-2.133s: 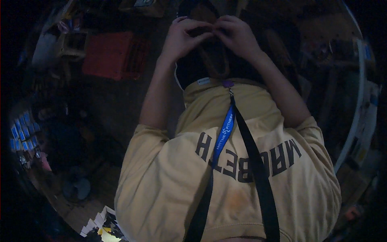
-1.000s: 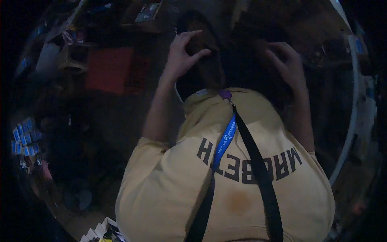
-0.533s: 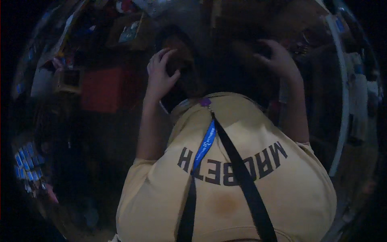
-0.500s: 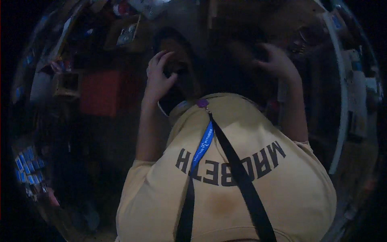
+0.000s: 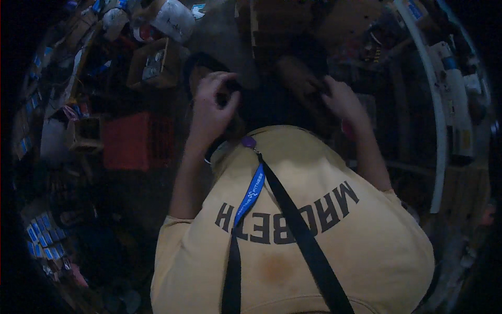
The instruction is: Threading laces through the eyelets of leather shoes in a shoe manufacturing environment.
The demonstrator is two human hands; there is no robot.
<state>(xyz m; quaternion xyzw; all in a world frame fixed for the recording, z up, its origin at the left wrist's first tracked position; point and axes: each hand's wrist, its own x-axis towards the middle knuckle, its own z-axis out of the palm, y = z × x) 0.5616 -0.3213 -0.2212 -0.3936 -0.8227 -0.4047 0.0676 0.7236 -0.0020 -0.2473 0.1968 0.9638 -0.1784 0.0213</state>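
Note:
My left hand (image 5: 213, 104) is raised in front of my left knee. Its fingers curl toward the thumb in a C, the tips apart, and I make out nothing held in the dark gap. Over my right leg (image 5: 295, 78) is my right hand (image 5: 345, 104), fingers pointing left, thumb apart from them; nothing held shows in it. Dim light blurs the fingertips of both. A lanyard (image 5: 248, 196) with a blue tab and black straps hangs down my yellow shirt (image 5: 293, 272), between the two forearms.
A red plastic crate (image 5: 125, 141) stands to the left, with an open cardboard box (image 5: 144, 81) beyond it. Several blue-and-white packets (image 5: 44, 235) lie at the lower left. A long pale edge (image 5: 438, 115) runs down the right side, beside a white box-like thing (image 5: 457, 110).
My left hand has moved slightly down, its fingers curling closer to the thumb. My right hand has come inward to the left and lower. The view has shifted, showing more at the top.

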